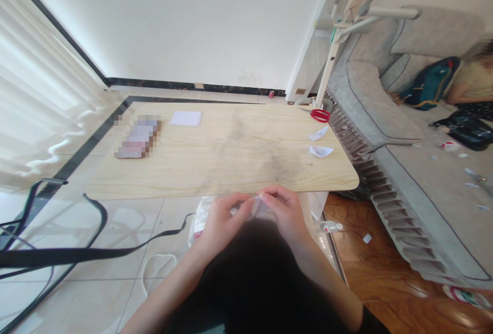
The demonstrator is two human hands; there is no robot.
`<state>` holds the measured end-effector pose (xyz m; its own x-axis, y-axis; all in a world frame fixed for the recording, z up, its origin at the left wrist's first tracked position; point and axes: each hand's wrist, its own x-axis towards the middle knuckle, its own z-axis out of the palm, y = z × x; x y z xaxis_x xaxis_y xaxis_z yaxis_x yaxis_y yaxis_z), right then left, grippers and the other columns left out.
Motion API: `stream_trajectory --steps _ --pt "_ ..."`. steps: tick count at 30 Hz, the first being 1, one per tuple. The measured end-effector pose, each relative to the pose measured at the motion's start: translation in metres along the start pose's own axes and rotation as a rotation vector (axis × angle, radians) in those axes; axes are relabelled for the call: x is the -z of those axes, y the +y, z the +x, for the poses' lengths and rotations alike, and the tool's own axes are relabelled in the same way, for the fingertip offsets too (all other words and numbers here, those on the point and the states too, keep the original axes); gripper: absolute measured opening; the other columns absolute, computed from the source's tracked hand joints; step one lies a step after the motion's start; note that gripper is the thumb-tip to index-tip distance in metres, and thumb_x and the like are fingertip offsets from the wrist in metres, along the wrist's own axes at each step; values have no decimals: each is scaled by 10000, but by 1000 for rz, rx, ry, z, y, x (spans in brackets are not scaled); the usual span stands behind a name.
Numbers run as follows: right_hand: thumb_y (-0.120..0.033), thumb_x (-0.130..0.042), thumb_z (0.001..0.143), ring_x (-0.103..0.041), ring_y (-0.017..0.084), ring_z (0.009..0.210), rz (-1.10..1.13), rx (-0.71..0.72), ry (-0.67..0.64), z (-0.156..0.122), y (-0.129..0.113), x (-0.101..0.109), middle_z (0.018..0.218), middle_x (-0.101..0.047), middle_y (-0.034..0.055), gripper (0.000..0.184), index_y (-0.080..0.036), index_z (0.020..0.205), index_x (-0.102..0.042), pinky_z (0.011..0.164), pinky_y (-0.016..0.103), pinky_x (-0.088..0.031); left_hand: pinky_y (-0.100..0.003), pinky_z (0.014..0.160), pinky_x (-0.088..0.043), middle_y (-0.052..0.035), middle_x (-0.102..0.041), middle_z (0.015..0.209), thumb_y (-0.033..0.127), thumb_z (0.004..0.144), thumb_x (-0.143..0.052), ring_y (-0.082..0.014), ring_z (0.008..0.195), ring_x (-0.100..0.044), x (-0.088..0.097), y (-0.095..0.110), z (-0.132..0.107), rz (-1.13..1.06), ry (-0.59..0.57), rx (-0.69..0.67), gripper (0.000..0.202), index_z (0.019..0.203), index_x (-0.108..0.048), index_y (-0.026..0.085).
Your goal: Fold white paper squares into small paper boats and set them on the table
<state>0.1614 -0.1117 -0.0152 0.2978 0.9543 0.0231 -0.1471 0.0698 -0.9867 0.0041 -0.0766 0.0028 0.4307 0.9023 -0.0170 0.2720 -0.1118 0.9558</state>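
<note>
Both hands meet just in front of the near edge of the wooden table [208,170], with a small piece of white paper [254,205] between them. My left hand [227,216] pinches the paper's left side between thumb and fingers. From the other side, my right hand [283,211] pinches its top corner. The paper looks folded, but its lower part is hard to make out against my dark clothing. Two folded white paper shapes [321,152] lie at the table's right end. Red-handled scissors [319,115] rest behind them at the far right corner.
A stack of white paper [186,118] lies at the back left of the table, near a blurred phone-like object [138,139]. Black straps [77,257] cross at left. A grey sofa [435,185] stands at right, where another person [472,80] sits. A white bottle [332,227] lies below the table.
</note>
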Motion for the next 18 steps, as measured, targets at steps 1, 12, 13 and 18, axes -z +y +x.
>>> stream_trajectory --steps 1,12,13,18 --pt "-291 -732 751 -644 159 583 16 -5 -2 0 0 0 640 -712 -10 90 -217 699 -734 567 269 -531 -265 667 -513 -49 -760 771 341 888 -580 -193 720 -689 0 0 0 -14 8 5 253 830 -745 158" --pt "-308 -718 795 -655 164 656 -123 13 -61 -3 -4 1 691 -721 9 133 -192 729 -715 645 273 -521 -273 719 -517 -47 -774 813 349 867 -612 -198 767 -701 2 -4 1 68 53 -37 234 851 -761 170" --pt "-307 -717 799 -656 164 663 -126 15 -61 -3 -4 1 697 -723 9 131 -193 735 -717 650 272 -520 -272 713 -518 -46 -773 808 352 868 -611 -197 762 -701 2 -3 1 58 51 -31 237 848 -761 169" --pt "-300 -718 810 -654 154 656 -90 14 -75 -3 -5 1 691 -722 -7 111 -211 744 -724 635 255 -510 -270 689 -525 -47 -773 802 377 862 -622 -197 746 -701 2 0 1 -19 47 -5 252 860 -764 170"
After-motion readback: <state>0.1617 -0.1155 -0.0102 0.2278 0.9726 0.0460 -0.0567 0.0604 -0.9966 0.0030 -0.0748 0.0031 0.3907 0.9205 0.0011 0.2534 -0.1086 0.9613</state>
